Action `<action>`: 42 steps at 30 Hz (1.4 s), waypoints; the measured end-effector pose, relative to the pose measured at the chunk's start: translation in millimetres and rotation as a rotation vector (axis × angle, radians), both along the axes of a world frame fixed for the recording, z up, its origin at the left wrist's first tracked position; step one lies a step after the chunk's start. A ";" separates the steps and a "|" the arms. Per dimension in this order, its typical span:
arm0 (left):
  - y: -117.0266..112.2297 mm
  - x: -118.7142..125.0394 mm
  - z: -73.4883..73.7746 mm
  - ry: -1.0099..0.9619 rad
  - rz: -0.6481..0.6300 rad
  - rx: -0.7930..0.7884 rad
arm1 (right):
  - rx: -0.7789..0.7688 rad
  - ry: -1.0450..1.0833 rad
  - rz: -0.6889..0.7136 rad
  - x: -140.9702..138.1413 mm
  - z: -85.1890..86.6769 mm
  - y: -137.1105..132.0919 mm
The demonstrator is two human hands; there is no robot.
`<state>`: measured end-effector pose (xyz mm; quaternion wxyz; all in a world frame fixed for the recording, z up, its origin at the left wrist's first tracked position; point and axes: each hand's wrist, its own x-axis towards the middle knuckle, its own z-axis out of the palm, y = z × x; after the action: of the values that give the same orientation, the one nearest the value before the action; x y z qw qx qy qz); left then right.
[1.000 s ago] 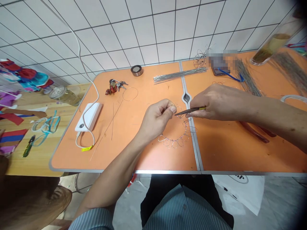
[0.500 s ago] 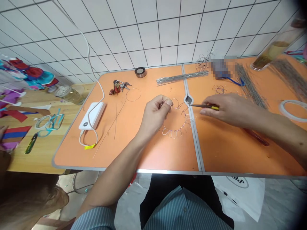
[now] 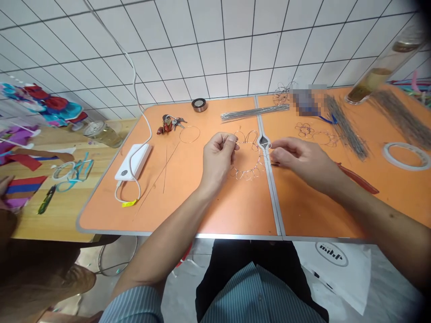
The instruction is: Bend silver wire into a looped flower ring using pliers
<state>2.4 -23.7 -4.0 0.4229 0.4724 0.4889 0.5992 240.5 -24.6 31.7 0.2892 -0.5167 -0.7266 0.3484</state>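
Observation:
My left hand (image 3: 220,157) pinches the upper left of a thin wire ring (image 3: 247,171) edged with small wire loops. The ring is just above or on the orange table, by its middle seam. At the ring's right side is my right hand (image 3: 301,159), fingers curled and thumb close to the index fingertip. A small dark bit shows below that thumb; what the fingers hold is too hidden to name. To its right lies a red-handled tool (image 3: 360,179), partly behind the forearm. Wire flower shapes (image 3: 305,130) rest beyond my right hand.
Bundles of straight wire (image 3: 254,113) lie at the back and right (image 3: 348,128). Also on the table (image 3: 182,206) are a tape roll (image 3: 200,105), keys (image 3: 171,123), a white power bank (image 3: 133,161) with cable, a white ring roll (image 3: 406,157) and a tall bottle (image 3: 368,85). Another person sits at left.
My right hand has moved left to the ring, and the yellow-handled tool it held no longer shows. My left hand keeps its pinch on the ring. The view has shifted slightly.

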 end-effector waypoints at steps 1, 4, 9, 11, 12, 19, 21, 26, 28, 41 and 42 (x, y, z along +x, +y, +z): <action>-0.6 1.1 -0.6 -0.006 0.005 0.007 | -0.064 0.071 0.011 -11.5 2.4 -2.3; -2.0 2.5 -0.3 -0.016 -0.003 -0.012 | -0.151 0.205 -0.014 -36.7 0.6 -1.5; 1.8 -3.4 2.2 -0.109 -0.112 -0.126 | -0.185 0.342 -0.055 -44.1 -2.7 12.4; 4.9 -6.4 1.7 -0.134 -0.135 -0.167 | -0.197 0.352 -0.056 -42.0 -1.8 17.6; 6.3 -7.4 1.1 -0.137 -0.146 -0.183 | -0.196 0.359 -0.052 -41.1 -1.9 19.7; 7.7 -5.1 -5.8 -0.110 -0.202 -0.142 | -0.192 0.462 -0.022 -35.6 -14.9 27.2; 6.6 -3.3 -7.5 -0.117 -0.221 -0.119 | -0.202 0.486 -0.027 -33.0 -17.3 28.5; 4.9 -0.5 -7.2 -0.191 -0.286 -0.189 | -0.191 0.476 -0.011 -26.6 -19.4 31.5; 3.8 0.3 -6.0 -0.191 -0.277 -0.203 | -0.190 0.487 -0.011 -25.2 -19.4 32.2; -3.9 4.3 -7.7 -0.149 -0.423 -0.198 | -0.257 0.587 0.041 -17.4 -26.1 37.0; -3.7 4.3 -8.6 -0.161 -0.433 -0.199 | -0.272 0.599 0.050 -16.9 -26.6 37.8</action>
<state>6.6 -27.4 -12.7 0.6233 0.4729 0.3975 0.4794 223.6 13.2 5.1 0.4098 -0.4074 -0.5685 0.5856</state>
